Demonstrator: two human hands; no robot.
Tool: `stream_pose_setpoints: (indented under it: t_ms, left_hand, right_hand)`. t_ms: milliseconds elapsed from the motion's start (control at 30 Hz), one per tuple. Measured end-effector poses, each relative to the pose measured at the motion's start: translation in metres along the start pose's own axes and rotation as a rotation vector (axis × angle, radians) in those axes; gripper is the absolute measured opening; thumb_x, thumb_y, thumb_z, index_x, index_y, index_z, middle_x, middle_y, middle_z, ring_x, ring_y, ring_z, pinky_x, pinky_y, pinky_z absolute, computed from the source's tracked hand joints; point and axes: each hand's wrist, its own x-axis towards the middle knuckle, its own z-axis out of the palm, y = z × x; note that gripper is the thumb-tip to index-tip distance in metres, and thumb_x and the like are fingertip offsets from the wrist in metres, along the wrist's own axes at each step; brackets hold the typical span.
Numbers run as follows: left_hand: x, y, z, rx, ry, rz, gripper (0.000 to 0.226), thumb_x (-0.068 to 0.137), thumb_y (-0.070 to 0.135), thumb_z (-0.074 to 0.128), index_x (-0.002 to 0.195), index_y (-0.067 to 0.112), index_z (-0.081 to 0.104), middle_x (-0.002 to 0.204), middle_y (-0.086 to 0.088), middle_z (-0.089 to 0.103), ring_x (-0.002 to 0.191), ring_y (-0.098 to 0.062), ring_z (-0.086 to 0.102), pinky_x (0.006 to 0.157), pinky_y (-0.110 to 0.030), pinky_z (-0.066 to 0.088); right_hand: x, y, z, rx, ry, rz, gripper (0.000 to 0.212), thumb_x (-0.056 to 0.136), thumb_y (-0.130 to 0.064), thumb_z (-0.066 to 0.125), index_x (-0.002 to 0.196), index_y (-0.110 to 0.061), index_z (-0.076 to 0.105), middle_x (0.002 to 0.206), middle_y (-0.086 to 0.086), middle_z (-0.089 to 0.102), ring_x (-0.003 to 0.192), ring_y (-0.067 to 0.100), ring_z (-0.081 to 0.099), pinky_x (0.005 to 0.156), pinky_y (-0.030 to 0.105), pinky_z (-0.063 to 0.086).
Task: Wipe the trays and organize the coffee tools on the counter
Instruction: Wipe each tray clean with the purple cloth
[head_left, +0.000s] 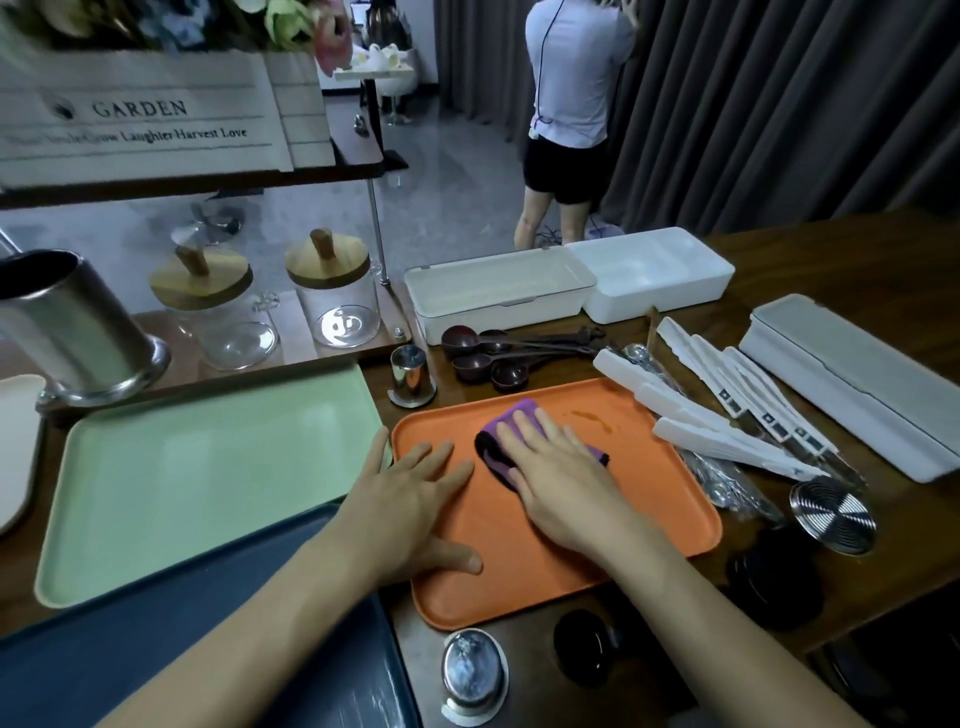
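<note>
An orange tray (649, 499) lies in front of me on the wooden counter. My right hand (558, 467) presses flat on a purple cloth (511, 415) in the tray's middle. An orange streak (597, 420) marks the tray just right of the cloth. My left hand (415, 499) rests flat on the tray's left edge, fingers apart, holding nothing. A green tray (208, 467) lies to the left and a dark blue tray (156, 649) at the near left. Brown measuring spoons (498, 358) lie behind the orange tray.
White sticks (727, 415) and metal spoons (727, 478) lie right of the tray, with a ribbed metal disc (834, 514) and black round tools (774, 582). White boxes (519, 293) stand behind. Glass jars (332, 291) and a steel pitcher (72, 327) sit left. A person (571, 104) stands beyond the counter.
</note>
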Motion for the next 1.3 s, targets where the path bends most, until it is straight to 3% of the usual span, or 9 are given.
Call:
stream_pose_setpoints:
  t_ms: [200,500,633,733,833,1067,1300]
  left_hand:
    - [-0.003,-0.003,0.009,-0.003,0.052,0.004,0.135,0.047,0.105,0.008,0.162,0.034,0.004,0.171,-0.002,0.004,0.157,-0.022,0.008,0.122,-0.057,-0.013]
    - [-0.003,-0.003,0.008,-0.026,0.062,0.001,0.142,0.037,0.103,-0.012,0.162,0.037,0.004,0.171,0.000,0.003,0.157,-0.021,0.009,0.122,-0.058,-0.014]
    - [-0.005,-0.002,0.007,-0.019,0.055,-0.011,0.147,0.030,0.102,-0.021,0.161,0.038,0.000,0.171,0.002,-0.001,0.157,-0.019,0.006,0.122,-0.057,-0.014]
    - [-0.007,-0.002,0.006,-0.012,0.043,-0.012,0.145,0.031,0.102,-0.019,0.161,0.038,-0.002,0.171,0.003,-0.002,0.157,-0.018,0.005,0.122,-0.057,-0.014]
    - [-0.007,0.000,0.004,-0.013,0.025,-0.026,0.135,0.041,0.100,-0.004,0.161,0.038,-0.002,0.171,0.003,-0.003,0.157,-0.019,0.005,0.122,-0.058,-0.014]
    - [-0.009,-0.002,0.001,-0.022,0.006,-0.031,0.134,0.040,0.097,0.002,0.161,0.039,-0.001,0.171,0.004,-0.003,0.157,-0.018,0.004,0.121,-0.060,-0.015]
    - [-0.008,-0.001,0.002,0.002,0.010,-0.037,0.133,0.041,0.098,0.001,0.160,0.039,-0.003,0.171,0.003,-0.005,0.157,-0.020,0.005,0.120,-0.060,-0.016]
  right_hand:
    - [0.007,-0.013,0.006,-0.031,0.013,-0.029,0.058,0.109,-0.033,0.031,0.162,-0.022,0.009,0.170,-0.001,0.002,0.156,0.020,-0.004,0.126,0.043,0.004]
    - [0.014,0.046,-0.004,-0.048,0.072,0.335,0.059,0.108,-0.032,0.026,0.161,-0.010,0.009,0.169,0.011,0.007,0.155,0.028,0.004,0.125,0.043,0.008]
    - [0.015,0.053,-0.006,-0.047,0.076,0.347,0.058,0.107,-0.031,0.029,0.159,-0.009,0.014,0.167,0.012,0.014,0.154,0.029,0.010,0.124,0.043,0.012]
    - [0.015,0.053,-0.006,-0.034,0.086,0.353,0.057,0.106,-0.031,0.031,0.158,-0.009,0.019,0.165,0.012,0.020,0.152,0.029,0.016,0.123,0.044,0.019]
    - [0.015,0.052,-0.010,-0.031,0.091,0.372,0.055,0.106,-0.031,0.034,0.155,-0.009,0.024,0.161,0.011,0.027,0.148,0.028,0.024,0.119,0.043,0.027]
    - [-0.006,0.045,-0.002,-0.020,0.033,0.420,0.062,0.108,-0.034,0.028,0.160,-0.007,0.009,0.168,0.014,0.008,0.155,0.029,0.005,0.126,0.042,0.011]
    - [-0.049,0.037,0.003,0.021,-0.039,0.404,0.065,0.109,-0.039,0.026,0.161,-0.010,0.001,0.169,0.011,-0.003,0.156,0.026,-0.005,0.126,0.041,0.008]
